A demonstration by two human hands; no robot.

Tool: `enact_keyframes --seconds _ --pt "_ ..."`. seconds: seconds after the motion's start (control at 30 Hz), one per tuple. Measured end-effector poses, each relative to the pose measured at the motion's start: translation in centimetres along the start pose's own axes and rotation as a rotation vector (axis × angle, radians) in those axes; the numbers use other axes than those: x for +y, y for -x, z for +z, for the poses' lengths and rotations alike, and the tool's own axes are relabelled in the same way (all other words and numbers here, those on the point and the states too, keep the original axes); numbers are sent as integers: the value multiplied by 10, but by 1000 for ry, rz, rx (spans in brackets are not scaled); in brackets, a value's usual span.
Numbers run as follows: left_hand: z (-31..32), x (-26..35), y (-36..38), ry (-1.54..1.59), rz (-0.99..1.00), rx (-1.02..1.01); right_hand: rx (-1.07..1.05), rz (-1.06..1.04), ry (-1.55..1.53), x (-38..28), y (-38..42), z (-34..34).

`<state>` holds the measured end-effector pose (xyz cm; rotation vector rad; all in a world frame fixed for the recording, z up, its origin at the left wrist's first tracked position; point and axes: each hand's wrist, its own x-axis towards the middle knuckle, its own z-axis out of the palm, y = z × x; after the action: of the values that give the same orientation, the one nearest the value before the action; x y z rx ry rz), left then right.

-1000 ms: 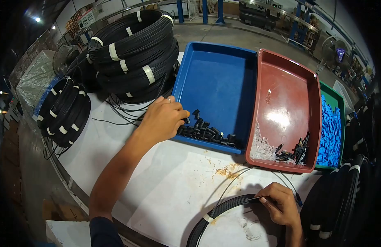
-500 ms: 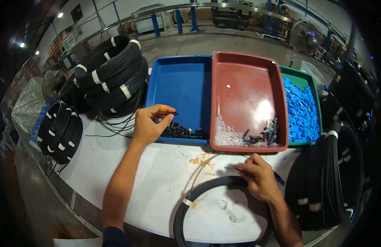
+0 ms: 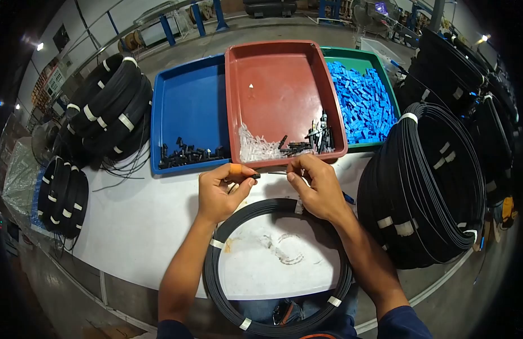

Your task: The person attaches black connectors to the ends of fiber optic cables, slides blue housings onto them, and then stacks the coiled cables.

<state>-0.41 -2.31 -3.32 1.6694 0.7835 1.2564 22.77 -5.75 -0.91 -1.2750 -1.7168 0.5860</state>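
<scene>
My left hand, with an orange band round one finger, pinches a small black connector piece between thumb and fingertips. Just to its right, my right hand is closed on a thin cable end that points left toward the piece. A narrow gap separates the two. Below both hands a taped coil of black cable lies on the white table, overhanging its front edge. A dark pen-like item shows partly behind my right hand.
Black pieces lie in the blue tray. Clear sleeves and black connectors fill the near end of the red tray. Blue clips fill the green tray. Cable coils stand at left and right.
My left hand has moved from over the blue tray to in front of the red one, bringing the black connector piece near the cable end. The view has shifted; more of the coil shows.
</scene>
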Motion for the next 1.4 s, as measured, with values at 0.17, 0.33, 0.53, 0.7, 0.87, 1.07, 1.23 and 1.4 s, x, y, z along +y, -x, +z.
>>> enact_keyframes --seconds 0.17,0.33,0.53,0.7,0.87,1.07,1.23,1.4 --pt "2 -7 8 -31 28 35 11 -89 -44 -2 3 4" --pt "3 -4 8 -182 145 29 35 -83 -68 -4 3 3" --pt "6 0 7 -238 187 31 -2 -48 -79 -1 5 3" --pt "5 0 8 -256 188 22 -16 -57 -79 0 5 2" --pt "6 0 8 -270 227 38 -7 -72 -64 0 5 1" --pt "6 -2 9 -227 197 42 -25 -40 -83 -1 5 1" --pt "3 2 10 -252 161 -35 -20 -51 -69 0 5 1" --pt "3 4 10 -312 176 -39 -39 -54 -66 -2 6 1"
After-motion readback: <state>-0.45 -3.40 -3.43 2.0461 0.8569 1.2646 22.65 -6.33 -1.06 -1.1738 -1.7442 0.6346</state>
